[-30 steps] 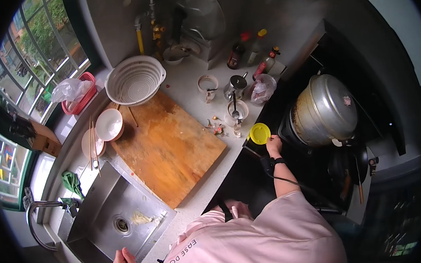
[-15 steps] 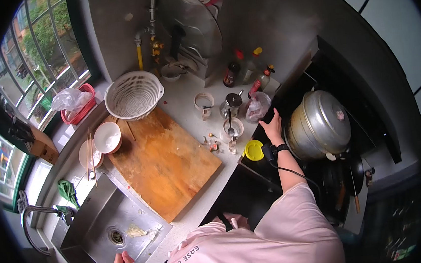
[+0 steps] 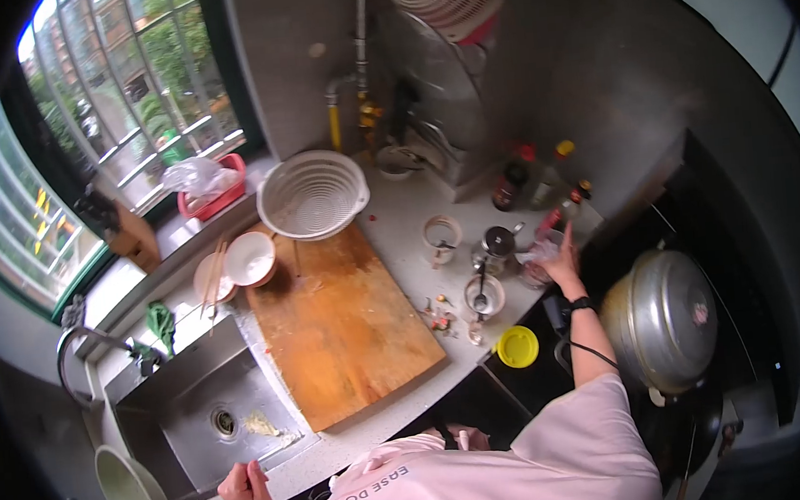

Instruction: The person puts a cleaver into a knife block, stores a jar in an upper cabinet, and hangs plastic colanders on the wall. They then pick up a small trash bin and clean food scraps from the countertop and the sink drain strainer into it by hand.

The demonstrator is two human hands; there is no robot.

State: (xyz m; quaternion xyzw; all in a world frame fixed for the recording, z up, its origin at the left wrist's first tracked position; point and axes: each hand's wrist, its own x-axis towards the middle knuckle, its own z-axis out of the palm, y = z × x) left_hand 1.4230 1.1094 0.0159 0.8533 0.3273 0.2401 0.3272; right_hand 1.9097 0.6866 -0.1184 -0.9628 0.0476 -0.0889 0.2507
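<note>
My right hand reaches past the stove's near edge to a clear plastic bag with something pinkish inside. Its fingers and thumb close on the bag's right side. Close by stand a red-labelled bottle, a glass pot with a dark lid and a small container with a spoon. A yellow lid lies nearer to me, below the right wrist. My left hand is closed in a loose fist in front of the sink, with nothing visible in it.
A wooden cutting board lies mid-counter, with a white colander behind it. Two bowls and chopsticks sit to its left. A large metal pot stands on the stove at right. A pale green basin is left of the sink.
My right hand has moved from beside the plastic bag onto it, its fingers closing there. My left hand stays in a fist near the sink. The head view has shifted.
</note>
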